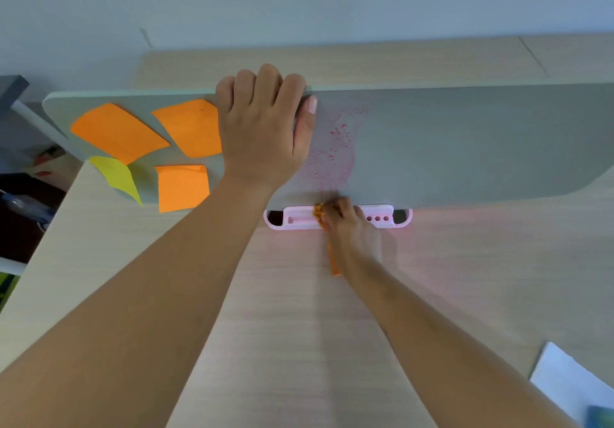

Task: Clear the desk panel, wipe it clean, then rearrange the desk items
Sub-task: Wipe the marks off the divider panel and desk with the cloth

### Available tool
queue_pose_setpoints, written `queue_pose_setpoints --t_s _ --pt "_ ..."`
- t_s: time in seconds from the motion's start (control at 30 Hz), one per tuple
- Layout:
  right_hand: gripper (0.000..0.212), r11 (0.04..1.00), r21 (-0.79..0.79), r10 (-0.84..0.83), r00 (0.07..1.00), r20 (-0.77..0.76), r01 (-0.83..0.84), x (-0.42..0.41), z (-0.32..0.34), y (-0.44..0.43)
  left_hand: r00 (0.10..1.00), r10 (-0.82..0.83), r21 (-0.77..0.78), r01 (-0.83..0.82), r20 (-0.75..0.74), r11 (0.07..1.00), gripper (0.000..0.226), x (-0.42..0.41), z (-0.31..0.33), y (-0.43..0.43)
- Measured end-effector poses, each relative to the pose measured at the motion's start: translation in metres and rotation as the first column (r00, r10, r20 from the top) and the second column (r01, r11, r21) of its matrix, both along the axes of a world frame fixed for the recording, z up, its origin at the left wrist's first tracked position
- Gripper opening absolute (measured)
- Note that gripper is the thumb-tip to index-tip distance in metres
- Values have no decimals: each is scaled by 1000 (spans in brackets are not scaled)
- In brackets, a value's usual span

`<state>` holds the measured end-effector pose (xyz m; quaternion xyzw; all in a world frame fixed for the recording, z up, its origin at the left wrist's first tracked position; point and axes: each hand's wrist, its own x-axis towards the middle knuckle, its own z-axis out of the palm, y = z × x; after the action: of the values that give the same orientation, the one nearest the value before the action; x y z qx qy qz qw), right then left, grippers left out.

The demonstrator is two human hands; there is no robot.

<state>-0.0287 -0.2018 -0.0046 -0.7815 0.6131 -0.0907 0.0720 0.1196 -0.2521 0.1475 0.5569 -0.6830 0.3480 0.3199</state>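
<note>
A grey desk panel [465, 141] stands upright at the back of the wooden desk [299, 328]. My left hand [262, 125] grips its top edge, fingers curled over. Red speckled smears [335, 151] mark the panel just right of that hand. My right hand [349, 228] is shut on a bunched orange cloth [319, 212], pressed at the panel's bottom edge below the smears. A pink holder [382, 218] with slots and holes sits at the panel's foot, partly hidden by my right hand. Three orange sticky notes [116, 131] and a yellow sticky note [116, 175] cling to the panel's left part.
White paper [564, 381] lies at the desk's near right corner, with a blue-green object [601, 417] at the frame edge. Left of the desk are dark furniture and clutter [23, 201]. A pale wall rises behind the panel.
</note>
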Motion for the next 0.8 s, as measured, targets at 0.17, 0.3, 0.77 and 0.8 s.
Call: queue_pose_setpoints --t_s 0.17,0.3,0.77,0.8 --pt "77 999 22 37 994 -108 -35 -1 5 0 1000 6 -1 -6 9 1000 26 0 1 0" --pt "63 996 -61 -74 996 -43 71 -57 4 2 1000 5 2 -5 4 1000 26 0 0 -1" --pt "28 996 -37 88 989 120 -84 51 5 1 1000 -14 -13 14 21 1000 29 -4 8 -2" --pt "32 993 -75 97 992 75 -92 54 7 1 1000 -11 -19 12 19 1000 30 -2 8 -2"
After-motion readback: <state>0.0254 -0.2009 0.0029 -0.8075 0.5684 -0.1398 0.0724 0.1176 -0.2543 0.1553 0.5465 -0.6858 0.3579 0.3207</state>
